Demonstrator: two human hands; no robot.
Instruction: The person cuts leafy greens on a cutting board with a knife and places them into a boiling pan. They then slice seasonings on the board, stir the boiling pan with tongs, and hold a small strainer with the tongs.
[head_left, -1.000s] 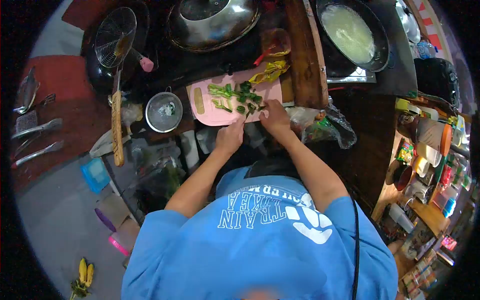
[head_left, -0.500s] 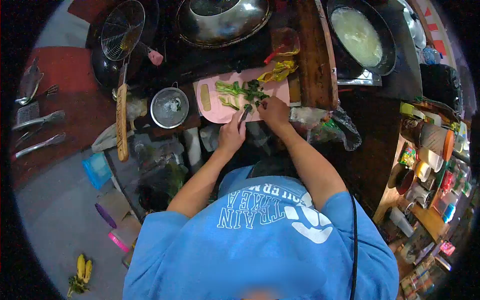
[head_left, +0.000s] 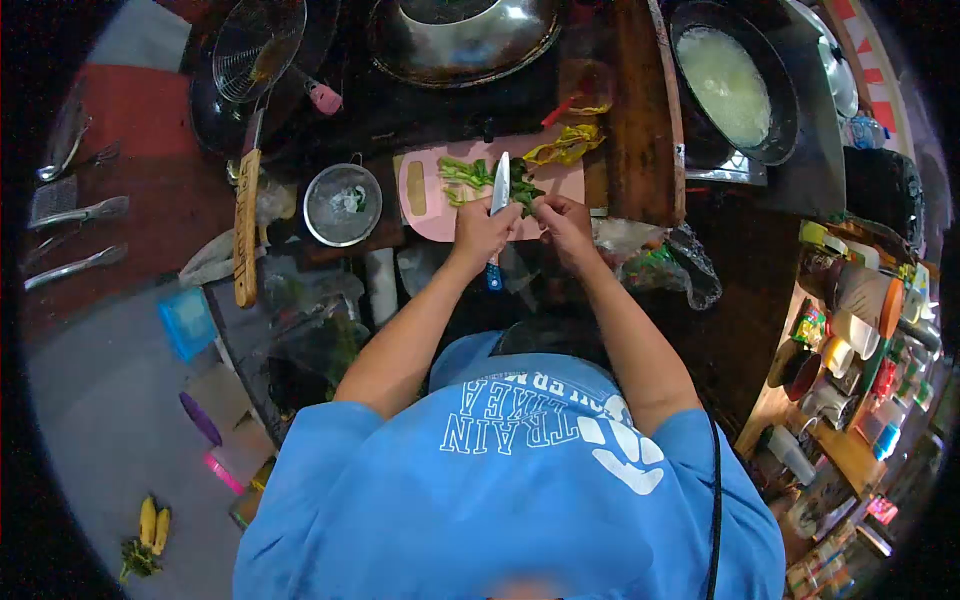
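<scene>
A knife [head_left: 501, 184] with a blue handle is in my left hand [head_left: 481, 232], its blade pointing away from me over the pink cutting board [head_left: 426, 226]. My right hand [head_left: 567, 226] is closed close beside it, pinching a dark green leaf [head_left: 528, 201]. The fingertips of both hands nearly meet at the leaves. Chopped pale green stems [head_left: 462, 174] and more dark leaves lie on the board behind my hands. A crumpled yellow packet [head_left: 566, 145] rests at the board's far right corner.
Left of the board sits a small strainer [head_left: 342, 204], then a wire skimmer [head_left: 246, 215] with a wooden handle. A lidded wok [head_left: 467, 42] stands behind. At the right back, a pan [head_left: 724, 86] holds pale liquid. Plastic bags [head_left: 672, 262] hang near the right front edge.
The knife in my left hand has swung up, so its blade now shows clearly. My hands have drawn closer together at the leaves. The whole view has shifted slightly.
</scene>
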